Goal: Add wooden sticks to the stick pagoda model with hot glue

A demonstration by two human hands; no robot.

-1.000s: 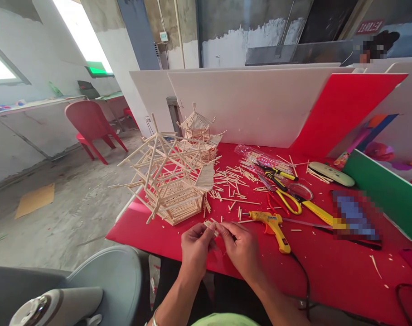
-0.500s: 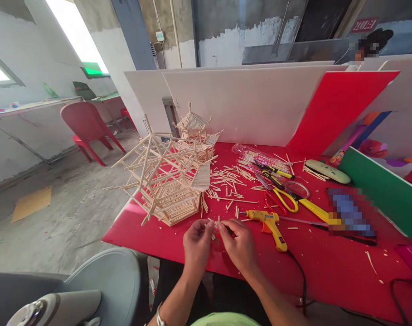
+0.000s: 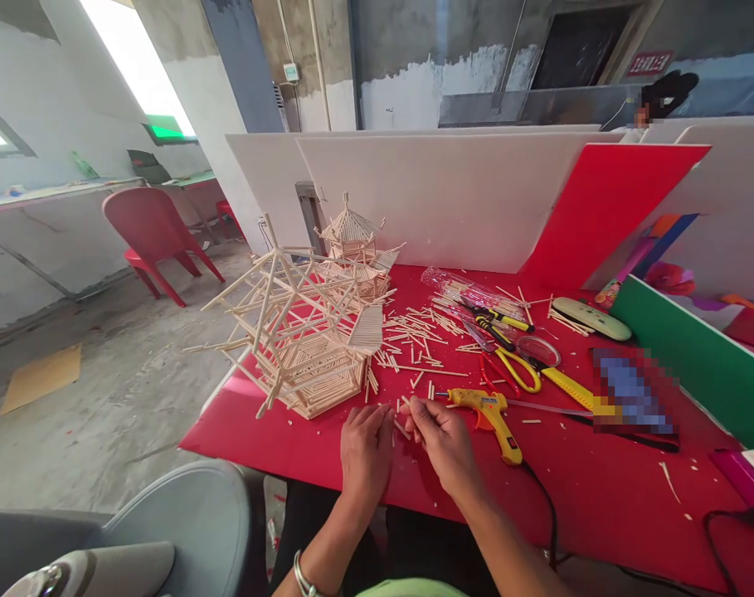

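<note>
My left hand (image 3: 365,448) rests on the red table (image 3: 600,489) near its front edge, fingers curled down onto small wooden sticks (image 3: 402,429). My right hand (image 3: 442,439) sits just beside it, fingertips pinched on a short stick. A large wooden stick model (image 3: 295,332) of a roofed frame stands at the table's left end. Behind it is a smaller stick pavilion (image 3: 352,240). Loose cut sticks (image 3: 414,332) lie scattered between the model and my hands. A yellow glue gun (image 3: 492,413) lies right of my right hand.
Yellow-handled scissors (image 3: 519,365), pliers (image 3: 501,317), a bag of sticks (image 3: 464,290) and a yellow utility knife (image 3: 576,390) lie on the right. White and red boards (image 3: 476,199) stand behind. A red chair (image 3: 146,232) is on the floor left; a grey chair back (image 3: 183,522) is near me.
Both hands stayed together at the front edge. The left hand turned palm down, its fingers lowered onto the sticks. The view shifted slightly.
</note>
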